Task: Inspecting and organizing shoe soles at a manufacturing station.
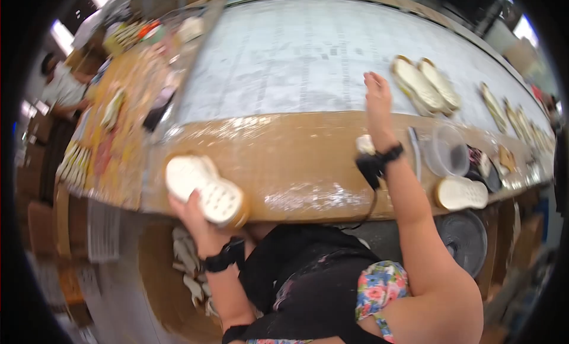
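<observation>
A white shoe sole [220, 198] with a tan edge and a heel full of small holes is gripped in my left hand [192, 216], at the table's front left. My thumb lies over its middle; a second pale edge shows behind it, and I cannot tell whether that is another sole. My right hand [379, 104] reaches out over the far edge of the tan board with fingers stretched and nothing in them. Nearest to it, on the right, a pair of white soles [424, 86] lies on the pale grey surface [278, 59].
To the right stand a clear plastic tub [446, 149] and a lone white sole [462, 193]. More soles [518, 118] line the far right. A carton [157, 284] of pale pieces sits below left. Another person [64, 86] is at the side table [127, 154].
</observation>
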The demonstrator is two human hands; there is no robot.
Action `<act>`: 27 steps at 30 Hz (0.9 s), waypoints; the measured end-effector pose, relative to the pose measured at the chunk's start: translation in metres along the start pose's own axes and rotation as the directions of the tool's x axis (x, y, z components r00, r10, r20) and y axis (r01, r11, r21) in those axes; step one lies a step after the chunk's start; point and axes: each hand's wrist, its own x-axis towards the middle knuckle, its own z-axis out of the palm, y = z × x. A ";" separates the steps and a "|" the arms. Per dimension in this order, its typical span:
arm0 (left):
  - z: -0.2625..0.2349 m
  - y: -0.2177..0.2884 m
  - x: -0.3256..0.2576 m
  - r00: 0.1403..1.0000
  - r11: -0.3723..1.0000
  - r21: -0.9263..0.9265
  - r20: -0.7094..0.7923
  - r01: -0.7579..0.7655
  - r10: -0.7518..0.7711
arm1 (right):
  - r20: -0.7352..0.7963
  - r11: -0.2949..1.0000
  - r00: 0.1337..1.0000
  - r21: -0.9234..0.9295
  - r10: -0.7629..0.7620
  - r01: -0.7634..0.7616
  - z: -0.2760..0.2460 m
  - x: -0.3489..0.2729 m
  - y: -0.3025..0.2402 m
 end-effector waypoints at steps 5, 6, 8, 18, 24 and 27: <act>0.008 0.020 -0.008 0.999 0.975 0.219 0.040 -0.025 0.017 | -0.342 0.505 0.827 -0.859 -0.446 -0.083 -0.041 0.101 0.048; 0.006 0.026 -0.007 0.994 0.940 0.326 0.005 -0.105 0.110 | -0.439 0.481 0.789 -0.851 -0.431 -0.211 -0.056 0.118 0.056; 0.004 0.017 -0.008 1.000 0.951 0.308 -0.013 -0.001 0.006 | -0.644 0.492 0.732 -0.722 -0.222 -0.487 -0.087 0.131 0.056; -0.016 -0.004 -0.007 0.965 0.965 -0.002 -0.008 0.261 -0.261 | -0.737 0.549 0.638 -0.446 0.224 -0.707 -0.134 0.151 0.092; -0.026 -0.018 -0.006 0.977 0.977 0.033 0.010 0.211 -0.211 | -0.626 0.701 0.764 -0.476 0.154 -0.531 -0.099 0.138 0.111; -0.022 -0.003 -0.010 0.969 0.968 0.049 -0.008 0.247 -0.247 | -0.392 0.885 0.866 -0.214 0.309 -0.413 -0.076 0.145 0.124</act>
